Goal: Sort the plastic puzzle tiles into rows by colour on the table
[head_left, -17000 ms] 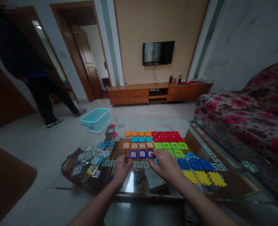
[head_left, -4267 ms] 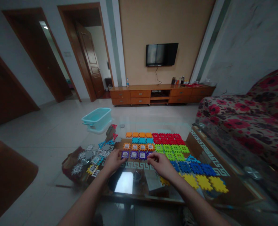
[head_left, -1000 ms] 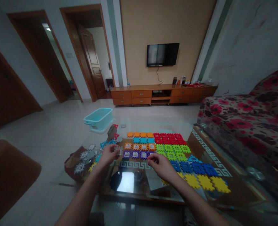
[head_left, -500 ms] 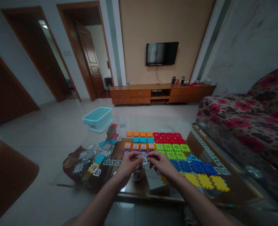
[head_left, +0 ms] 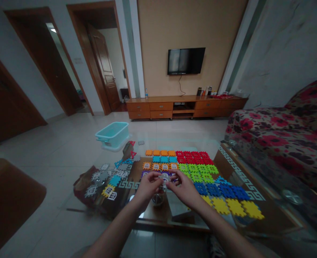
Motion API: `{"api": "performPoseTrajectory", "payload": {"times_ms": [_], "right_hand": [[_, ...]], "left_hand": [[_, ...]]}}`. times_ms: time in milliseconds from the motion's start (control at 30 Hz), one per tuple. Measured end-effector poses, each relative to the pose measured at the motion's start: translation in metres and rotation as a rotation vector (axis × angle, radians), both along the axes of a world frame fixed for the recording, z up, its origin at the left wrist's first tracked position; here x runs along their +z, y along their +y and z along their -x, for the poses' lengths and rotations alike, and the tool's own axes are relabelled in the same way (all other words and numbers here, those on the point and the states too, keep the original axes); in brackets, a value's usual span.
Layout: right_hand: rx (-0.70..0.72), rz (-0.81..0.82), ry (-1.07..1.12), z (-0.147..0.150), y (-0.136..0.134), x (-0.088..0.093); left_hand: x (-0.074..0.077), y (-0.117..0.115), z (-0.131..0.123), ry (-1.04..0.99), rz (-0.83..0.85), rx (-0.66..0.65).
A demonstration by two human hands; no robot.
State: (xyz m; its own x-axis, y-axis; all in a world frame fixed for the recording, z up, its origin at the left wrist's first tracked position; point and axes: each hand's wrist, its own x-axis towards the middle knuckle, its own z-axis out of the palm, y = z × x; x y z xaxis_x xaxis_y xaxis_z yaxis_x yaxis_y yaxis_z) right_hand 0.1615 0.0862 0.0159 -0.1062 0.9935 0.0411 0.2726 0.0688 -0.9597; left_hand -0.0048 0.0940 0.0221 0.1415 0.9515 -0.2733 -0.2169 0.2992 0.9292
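Over the near part of the glass table [head_left: 161, 215], my left hand [head_left: 148, 187] pinches a small grey interlocking tile [head_left: 164, 179] with a white window piece on it. My right hand [head_left: 184, 187] grips the tile's other side, its thumb at the near edge and its fingers partly curled. Just beyond the hands, purple tiles [head_left: 145, 174] are partly hidden. Orange tiles [head_left: 156, 167] with white windows lie behind them in a row. Green tiles [head_left: 202, 168] and blue tiles [head_left: 213, 190] spread to the right of my right hand.
Yellow tiles [head_left: 236, 207] line the near right; red tiles [head_left: 194, 157] lie farther back. A loose heap of grey tiles [head_left: 104, 175] covers the table's left side. Beyond it, a turquoise bin [head_left: 112, 134] stands on the floor. A flowered sofa [head_left: 279, 125] borders the right.
My right hand's fingers have lifted and spread slightly around the grey tile, which stays between both hands. The whole view has shifted a little.
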Motion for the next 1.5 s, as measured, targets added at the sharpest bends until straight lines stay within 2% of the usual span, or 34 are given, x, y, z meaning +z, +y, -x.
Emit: {"api": "performPoseTrajectory", "payload": {"times_ms": [133,200,400,533,600,700,800,900,1067,1267,1500], "right_hand": [[0.127,-0.263,-0.231,-0.001,-0.008,0.006],[0.163,-0.333,-0.302,-0.002,-0.009,0.007],[0.194,-0.354,-0.546,-0.004,-0.012,0.004],[0.148,-0.364,-0.708,-0.006,-0.015,0.005],[0.128,-0.358,-0.758,-0.007,-0.015,0.006],[0.13,-0.344,-0.784,-0.009,-0.015,0.008],[0.141,-0.344,-0.783,-0.01,-0.015,0.007],[0.144,-0.35,-0.771,-0.011,-0.016,0.006],[0.141,-0.345,-0.773,-0.012,-0.015,0.003],[0.158,-0.353,-0.777,-0.013,-0.014,0.004],[0.152,-0.356,-0.776,-0.013,-0.014,0.001]], "left_hand": [[-0.006,0.003,0.002,0.08,-0.007,0.01],[-0.01,0.003,0.002,0.142,-0.041,0.007],[-0.018,0.006,0.001,0.215,-0.073,-0.073],[-0.017,0.02,0.016,0.341,-0.082,-0.115],[-0.016,0.03,0.032,0.57,-0.183,-0.055],[-0.015,0.041,0.061,1.069,-0.344,-0.019],[-0.015,0.043,0.085,1.522,-0.345,-0.066],[-0.018,0.041,0.099,1.753,-0.272,-0.118],[-0.022,0.039,0.103,1.789,-0.164,-0.184],[-0.019,0.039,0.103,1.811,-0.168,-0.167],[-0.025,0.042,0.111,1.825,-0.149,-0.166]]}}
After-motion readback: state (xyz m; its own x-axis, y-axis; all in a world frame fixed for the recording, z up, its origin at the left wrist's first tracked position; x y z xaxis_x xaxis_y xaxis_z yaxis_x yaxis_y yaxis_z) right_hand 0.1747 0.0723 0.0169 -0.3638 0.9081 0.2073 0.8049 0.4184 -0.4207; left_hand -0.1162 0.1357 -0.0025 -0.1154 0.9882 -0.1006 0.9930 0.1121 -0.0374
